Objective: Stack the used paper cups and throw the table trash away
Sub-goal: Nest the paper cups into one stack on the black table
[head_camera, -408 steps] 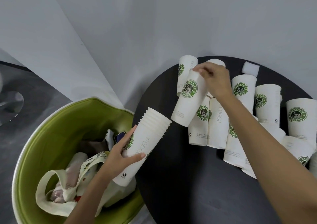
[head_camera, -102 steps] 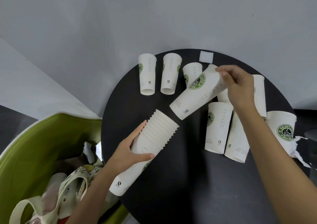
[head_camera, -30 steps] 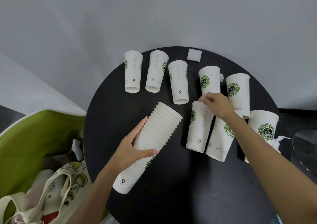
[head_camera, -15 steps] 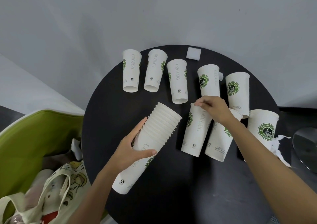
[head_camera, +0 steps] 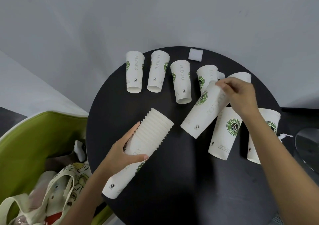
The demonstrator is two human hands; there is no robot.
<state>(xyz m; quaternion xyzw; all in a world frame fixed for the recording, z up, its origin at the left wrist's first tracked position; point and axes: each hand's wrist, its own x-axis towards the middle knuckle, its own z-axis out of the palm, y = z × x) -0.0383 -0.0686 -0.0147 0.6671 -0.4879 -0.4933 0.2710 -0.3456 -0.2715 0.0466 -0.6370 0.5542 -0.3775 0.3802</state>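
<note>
Over black table, left grip clasps cup stack; right grip pinches tilted cup at its upper end.

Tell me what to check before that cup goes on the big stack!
1. Left hand grips the stack: ok.
2. Right hand holds the lifted cup by its wide end: ok.
3. Lifted cup's narrow end points toward the stack's open mouth: ok.
4. Only bare table shows in the gap between them: ok.
5. Lifted cup is empty inside: cannot tell.
6. Green bin sits beside the table for the trash: ok.
</note>
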